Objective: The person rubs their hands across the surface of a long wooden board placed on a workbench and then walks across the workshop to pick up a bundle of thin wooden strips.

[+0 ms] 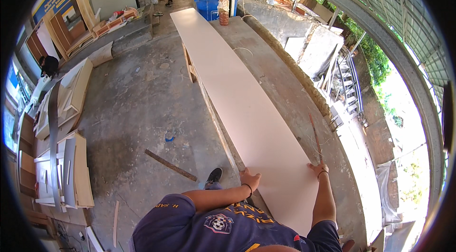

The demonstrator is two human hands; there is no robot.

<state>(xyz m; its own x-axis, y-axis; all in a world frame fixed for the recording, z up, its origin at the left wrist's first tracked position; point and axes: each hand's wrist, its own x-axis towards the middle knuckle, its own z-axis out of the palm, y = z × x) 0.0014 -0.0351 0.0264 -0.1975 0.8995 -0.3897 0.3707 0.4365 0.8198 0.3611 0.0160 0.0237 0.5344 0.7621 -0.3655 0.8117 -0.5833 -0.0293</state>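
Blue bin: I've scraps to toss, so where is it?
In the head view, the blue bin stands top centre, just right of the far end of the long board.

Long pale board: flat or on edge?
The board lies flat: its broad face shows upward, with the left hand and right hand at opposite long edges.

Pale pink board (244, 105), blue bin (205, 7), grey floor (128, 109)

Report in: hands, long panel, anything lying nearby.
Left hand and right hand at opposite edges of long pale panel. Panel lying flat, stretching ahead. Dark strip on floor, left of panel, apart from it.
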